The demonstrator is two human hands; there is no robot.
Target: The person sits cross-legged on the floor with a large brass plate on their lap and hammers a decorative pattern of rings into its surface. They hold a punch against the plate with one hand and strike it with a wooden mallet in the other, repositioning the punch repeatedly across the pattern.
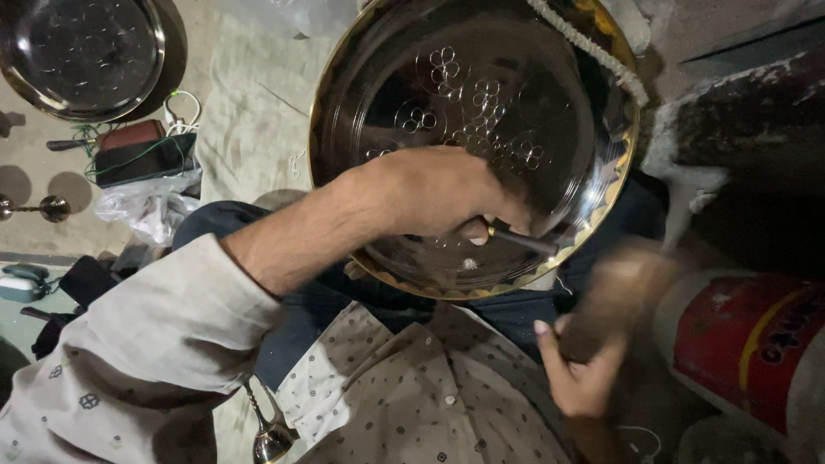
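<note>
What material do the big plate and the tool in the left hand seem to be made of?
Plate: likely polished metal, brass at its yellow rim; mirror shine, punched circles. Tool in the left hand: dark, thin rod, probably steel. The right hand holds a blurred brown block, perhaps wood.

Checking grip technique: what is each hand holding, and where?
Left hand pinches a thin metal punch near its top; right hand grips a blurred mallet low on it.
</note>
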